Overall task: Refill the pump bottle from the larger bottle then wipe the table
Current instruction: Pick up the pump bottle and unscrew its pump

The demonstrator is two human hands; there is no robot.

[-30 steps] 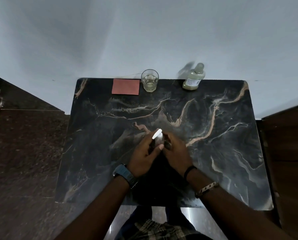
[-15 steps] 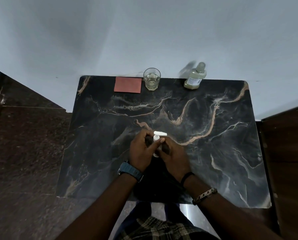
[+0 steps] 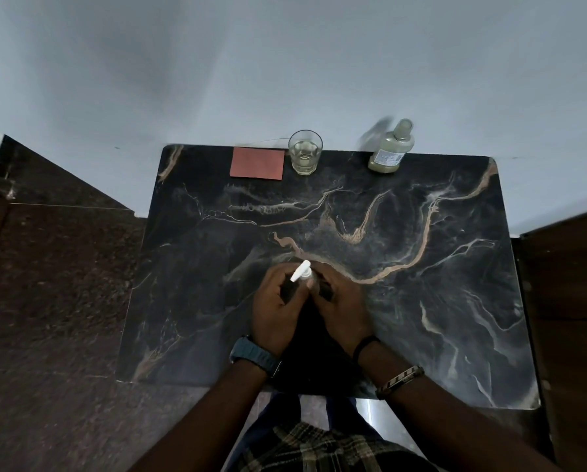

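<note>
A small pump bottle stands in the middle of the dark marble table (image 3: pixel 421 267); only its white pump head (image 3: pixel 301 270) shows between my hands. My left hand (image 3: pixel 276 308) has its fingers on the pump head. My right hand (image 3: pixel 341 306) wraps the bottle's body, which is hidden. The larger bottle (image 3: pixel 391 148), pale liquid inside and capped, stands upright at the table's far edge, right of centre. A reddish-brown cloth (image 3: pixel 257 163) lies flat at the far edge, left of centre.
A clear glass (image 3: pixel 305 155) holding some liquid stands between the cloth and the larger bottle. A pale wall runs behind the table. Dark stone floor lies to the left, a wooden surface (image 3: pixel 571 301) to the right.
The white pump head has turned under my left fingers, its spout pointing right half a second ago and pointing lower left now. Both hands stay at the bottle.
</note>
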